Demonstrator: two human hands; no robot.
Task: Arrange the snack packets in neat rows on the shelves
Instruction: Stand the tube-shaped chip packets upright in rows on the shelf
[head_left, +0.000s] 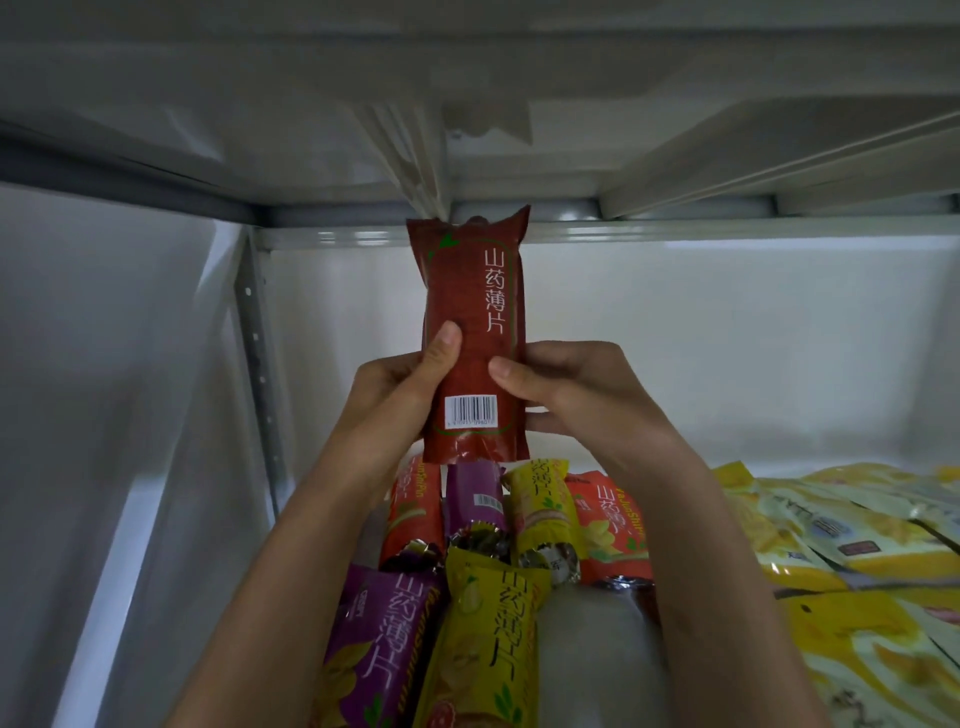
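Observation:
I hold a dark red snack packet (475, 312) upright with both hands, its top near the underside of the shelf above. My left hand (397, 395) grips its left edge, thumb across the front. My right hand (566, 387) grips its right edge, thumb beside the barcode. Below the packet, on the white shelf (587, 639), lie an orange packet (415, 514), a purple packet (475, 506), a yellow packet (540, 509) and another orange packet (615, 530). Nearer to me lie a larger purple packet (387, 634) and a yellow packet (485, 639).
A heap of pale yellow flat packets (852, 545) fills the shelf's right side. The white back wall (727, 338) and left side wall (104, 364) close the bay. A perforated metal upright (257, 338) stands at the back left corner. The upper shelf's underside (467, 104) is close overhead.

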